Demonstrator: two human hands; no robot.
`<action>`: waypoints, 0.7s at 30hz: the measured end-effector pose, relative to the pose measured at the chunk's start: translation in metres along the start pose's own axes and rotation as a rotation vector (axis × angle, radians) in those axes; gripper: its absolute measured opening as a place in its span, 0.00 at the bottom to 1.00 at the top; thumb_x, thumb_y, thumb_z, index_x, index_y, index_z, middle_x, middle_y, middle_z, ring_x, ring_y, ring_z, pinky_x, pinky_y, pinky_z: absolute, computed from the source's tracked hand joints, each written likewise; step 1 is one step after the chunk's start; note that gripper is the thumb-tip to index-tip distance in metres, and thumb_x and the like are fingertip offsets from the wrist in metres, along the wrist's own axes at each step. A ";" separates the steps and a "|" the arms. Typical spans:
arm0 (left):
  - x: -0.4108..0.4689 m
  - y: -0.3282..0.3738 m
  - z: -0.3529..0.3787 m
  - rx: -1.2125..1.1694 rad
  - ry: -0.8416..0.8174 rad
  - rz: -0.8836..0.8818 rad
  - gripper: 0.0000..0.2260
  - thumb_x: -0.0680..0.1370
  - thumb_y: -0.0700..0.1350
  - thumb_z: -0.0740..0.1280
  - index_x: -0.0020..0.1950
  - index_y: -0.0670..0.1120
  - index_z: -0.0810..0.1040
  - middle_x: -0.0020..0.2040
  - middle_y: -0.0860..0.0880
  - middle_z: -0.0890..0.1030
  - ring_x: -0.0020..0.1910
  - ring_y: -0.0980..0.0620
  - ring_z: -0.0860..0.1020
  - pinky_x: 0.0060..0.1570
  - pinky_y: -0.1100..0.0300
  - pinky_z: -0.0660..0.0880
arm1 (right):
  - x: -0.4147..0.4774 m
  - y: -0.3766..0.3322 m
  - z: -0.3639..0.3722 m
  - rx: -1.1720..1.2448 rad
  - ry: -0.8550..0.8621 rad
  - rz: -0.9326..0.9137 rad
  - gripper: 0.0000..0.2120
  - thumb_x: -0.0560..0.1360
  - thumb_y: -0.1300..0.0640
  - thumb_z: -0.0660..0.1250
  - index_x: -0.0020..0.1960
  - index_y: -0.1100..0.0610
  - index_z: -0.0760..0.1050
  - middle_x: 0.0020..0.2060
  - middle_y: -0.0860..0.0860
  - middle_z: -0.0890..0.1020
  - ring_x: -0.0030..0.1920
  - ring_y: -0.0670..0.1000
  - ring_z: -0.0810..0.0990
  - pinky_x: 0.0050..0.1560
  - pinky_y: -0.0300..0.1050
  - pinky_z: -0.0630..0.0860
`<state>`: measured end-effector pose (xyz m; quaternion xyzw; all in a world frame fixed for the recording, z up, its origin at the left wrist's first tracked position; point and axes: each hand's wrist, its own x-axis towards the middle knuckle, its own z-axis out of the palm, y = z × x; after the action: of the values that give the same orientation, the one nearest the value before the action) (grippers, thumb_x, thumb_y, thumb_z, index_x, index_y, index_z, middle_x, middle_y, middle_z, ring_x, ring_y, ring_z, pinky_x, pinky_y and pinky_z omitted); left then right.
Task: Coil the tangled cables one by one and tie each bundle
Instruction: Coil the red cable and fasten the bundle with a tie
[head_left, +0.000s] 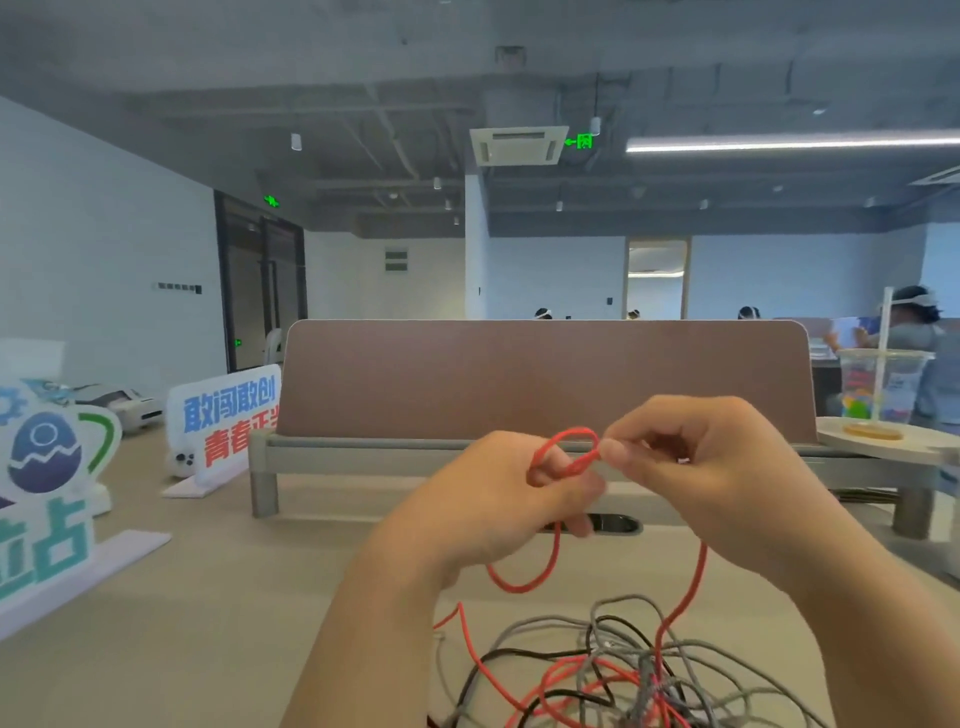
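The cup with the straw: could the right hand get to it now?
Probably yes: nothing stands between the right hand and the cup to its right. But the hand pinches the red cable and must let go first.

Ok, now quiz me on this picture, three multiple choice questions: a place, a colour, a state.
1. Where does the clear plastic cup with a straw stand?
A. on the pale round tray at the right
B. among the signs at the left
C. on the brown partition

2. What colour is the thin cable held by the left hand and right hand?
A. grey
B. black
C. red

3. How is the heap of cables on the beige table?
A. coiled and tied
B. loose and tangled
C. packed in a box

1 A: the cup's base sits on the tray.
2 C: a red loop shows between the hands.
3 B: strands cross, no tie.
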<state>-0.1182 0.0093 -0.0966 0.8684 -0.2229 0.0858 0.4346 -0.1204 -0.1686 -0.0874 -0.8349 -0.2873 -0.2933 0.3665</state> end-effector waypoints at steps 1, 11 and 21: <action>0.000 -0.001 -0.002 0.042 -0.011 0.020 0.13 0.78 0.56 0.64 0.39 0.51 0.80 0.37 0.56 0.84 0.36 0.66 0.78 0.42 0.63 0.72 | -0.001 0.001 -0.002 0.023 0.012 0.015 0.04 0.70 0.52 0.69 0.37 0.49 0.81 0.31 0.51 0.80 0.28 0.47 0.73 0.31 0.39 0.71; 0.005 0.002 -0.024 -1.147 0.354 0.011 0.12 0.81 0.50 0.57 0.41 0.45 0.69 0.24 0.52 0.66 0.19 0.59 0.60 0.18 0.68 0.60 | -0.001 0.014 0.009 0.487 -0.297 0.310 0.16 0.68 0.45 0.65 0.36 0.58 0.78 0.22 0.49 0.71 0.24 0.48 0.67 0.30 0.44 0.72; -0.001 -0.005 -0.038 -1.122 0.572 0.132 0.14 0.72 0.56 0.67 0.36 0.47 0.73 0.23 0.55 0.64 0.20 0.59 0.58 0.20 0.67 0.54 | 0.002 0.015 0.013 0.274 -0.161 0.251 0.10 0.76 0.50 0.63 0.40 0.49 0.80 0.25 0.49 0.68 0.27 0.48 0.64 0.31 0.45 0.62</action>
<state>-0.1147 0.0427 -0.0775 0.4355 -0.1620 0.2112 0.8599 -0.1045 -0.1665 -0.0999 -0.8273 -0.2463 -0.1358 0.4862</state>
